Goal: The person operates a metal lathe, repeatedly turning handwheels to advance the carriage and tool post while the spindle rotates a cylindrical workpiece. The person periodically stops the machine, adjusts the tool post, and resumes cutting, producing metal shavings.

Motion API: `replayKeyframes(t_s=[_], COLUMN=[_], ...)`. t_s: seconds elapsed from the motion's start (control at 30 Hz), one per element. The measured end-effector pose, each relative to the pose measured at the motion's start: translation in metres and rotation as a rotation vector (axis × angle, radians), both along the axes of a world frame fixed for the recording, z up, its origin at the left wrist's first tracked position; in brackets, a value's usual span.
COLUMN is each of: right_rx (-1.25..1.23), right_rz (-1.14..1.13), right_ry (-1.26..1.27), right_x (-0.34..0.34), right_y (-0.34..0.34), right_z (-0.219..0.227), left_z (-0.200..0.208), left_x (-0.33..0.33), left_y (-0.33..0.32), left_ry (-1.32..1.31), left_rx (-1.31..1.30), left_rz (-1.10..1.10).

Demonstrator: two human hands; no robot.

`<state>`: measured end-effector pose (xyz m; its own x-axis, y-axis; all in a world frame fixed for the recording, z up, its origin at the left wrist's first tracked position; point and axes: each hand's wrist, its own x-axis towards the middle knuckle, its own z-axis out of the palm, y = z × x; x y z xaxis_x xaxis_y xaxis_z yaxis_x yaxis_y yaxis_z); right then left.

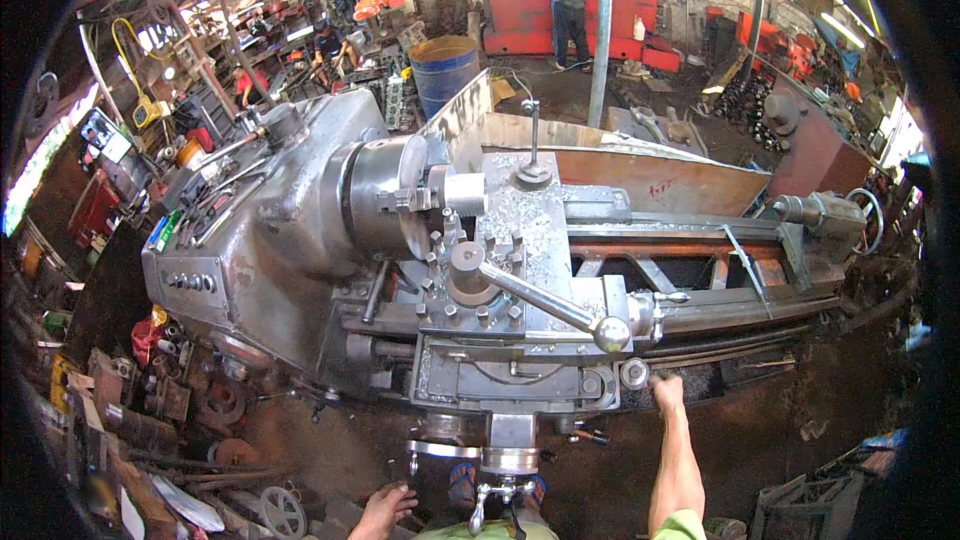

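Observation:
A large grey metal lathe (250, 240) stands in front of me. Its chuck (385, 190) holds a short, bright metal cylinder (464, 194). Below that is the tool post (468, 275), ringed with square-headed bolts, and its long lever (535, 298) ends in a ball knob (611, 334). My right hand (668, 395) is closed around a small dark lever (658, 377) on the carriage's right side. At lower left my left hand (388, 510) hangs with its fingers apart, holding nothing, near the carriage handwheel (445, 449). A crank handle (500, 490) sits between my hands, close to my body.
Metal shavings (520, 225) lie over the carriage. The tailstock (820, 218) is at the bed's far right. Scrap parts and a small spoked wheel (282, 512) crowd the lower left. Beyond the lathe are a blue drum (440, 80) and a standing person (566, 0) by red panels.

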<state>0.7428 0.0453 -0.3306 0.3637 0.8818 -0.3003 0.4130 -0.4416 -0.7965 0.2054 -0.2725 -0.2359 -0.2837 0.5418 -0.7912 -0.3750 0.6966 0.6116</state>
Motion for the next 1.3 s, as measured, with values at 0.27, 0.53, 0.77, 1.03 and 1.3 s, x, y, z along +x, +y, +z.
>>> replayKeyframes(t_s=[0.27, 0.53, 0.77, 1.03, 1.3], right_rx=[-0.177, -0.175, -0.133, -0.005, -0.015], right_rz=[-0.130, -0.123, -0.133, -0.027, 0.350], right_ry=[-0.159, -0.232, -0.328, -0.114, 0.101], right_x=[-0.031, -0.025, -0.033, -0.148, -0.257], right_y=[-0.013, -0.024, -0.073, -0.198, -0.260], right_z=[0.047, 0.017, 0.015, 0.131, 0.183], left_z=[-0.004, -0.003, 0.055, 0.172, 0.246], left_x=[-0.025, -0.058, -0.083, -0.142, -0.225], left_y=[0.006, 0.012, 0.056, 0.137, 0.210], left_ry=[-0.011, 0.020, 0.337, 1.071, 1.790], left_rx=[0.039, 0.075, 0.362, 0.929, 1.065], left_rz=[0.022, 0.107, 0.053, 0.078, 0.124])
